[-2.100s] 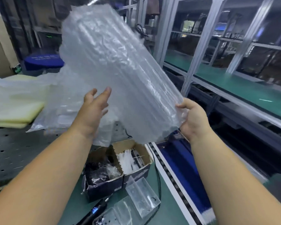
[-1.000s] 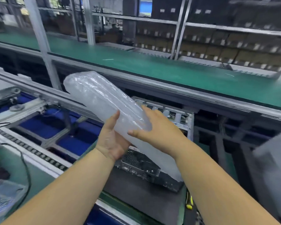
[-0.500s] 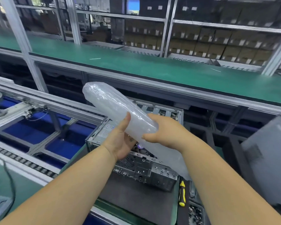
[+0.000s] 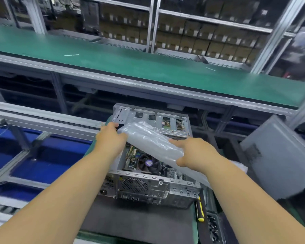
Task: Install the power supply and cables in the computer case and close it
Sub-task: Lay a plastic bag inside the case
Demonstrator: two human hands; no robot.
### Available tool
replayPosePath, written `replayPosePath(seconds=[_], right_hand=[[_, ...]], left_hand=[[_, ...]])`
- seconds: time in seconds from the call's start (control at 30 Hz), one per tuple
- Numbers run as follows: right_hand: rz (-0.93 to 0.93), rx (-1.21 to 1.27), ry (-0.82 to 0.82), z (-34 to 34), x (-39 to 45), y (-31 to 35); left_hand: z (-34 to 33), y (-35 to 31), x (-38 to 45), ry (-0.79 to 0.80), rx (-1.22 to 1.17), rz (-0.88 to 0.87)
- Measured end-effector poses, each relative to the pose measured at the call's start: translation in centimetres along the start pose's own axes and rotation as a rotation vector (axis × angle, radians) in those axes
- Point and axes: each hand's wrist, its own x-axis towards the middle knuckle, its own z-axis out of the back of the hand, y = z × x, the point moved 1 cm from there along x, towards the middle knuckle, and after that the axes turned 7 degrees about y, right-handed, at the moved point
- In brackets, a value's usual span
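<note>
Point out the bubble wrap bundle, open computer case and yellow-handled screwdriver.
bubble wrap bundle (image 4: pixel 148 140): head view, mid wrap.
open computer case (image 4: pixel 148 187): head view, rear panel.
yellow-handled screwdriver (image 4: pixel 199 211): head view, handle.

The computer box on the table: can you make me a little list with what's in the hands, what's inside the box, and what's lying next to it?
held thing: clear plastic bag, over the open computer case
left hand: grips the bag's far end
right hand: grips the bag's near end
inside the case: a round fan and a circuit board
beside the case: yellow and black screwdriver on its right
leaning at right: grey side panel
under the case: dark mat
</note>
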Motion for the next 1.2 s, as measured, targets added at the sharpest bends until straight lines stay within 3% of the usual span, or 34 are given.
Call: replayPosePath(seconds=[0.1,0.2,0.4,0.67,0.83,1.0,1.2], right_hand=[[-0.018,-0.012,0.052,-0.7,0.4,0.8],[-0.031,-0.032,0.099,-0.9,1.1,1.7],[-0.057,-0.061,0.139,-1.0,2.9,3.5],[-0.096,-0.024,0.034,-2.6,6.5,5.9],[-0.114,0.016,-0.045,-3.5,8.2,6.2],[-0.167,0.142,-0.006,-2.9,8.9,6.1],[-0.173,0.205,0.059,-0.8,9.3,6.1]], left_hand=[[-0.8,-0.3,1.4,0.193,0.246,0.011],[-1.9,-0.3,2.5,0.310,0.330,-0.040],[-2.3,0.0,4.1,0.333,0.524,-0.119],[-2.5,-0.2,4.6,0.279,0.658,-0.056],[-2.9,1.1,4.1,0.195,0.563,-0.268],[-3.5,1.2,4.9,0.270,0.782,-0.339],[-4.1,1.3,5.8,0.359,0.694,-0.260]])
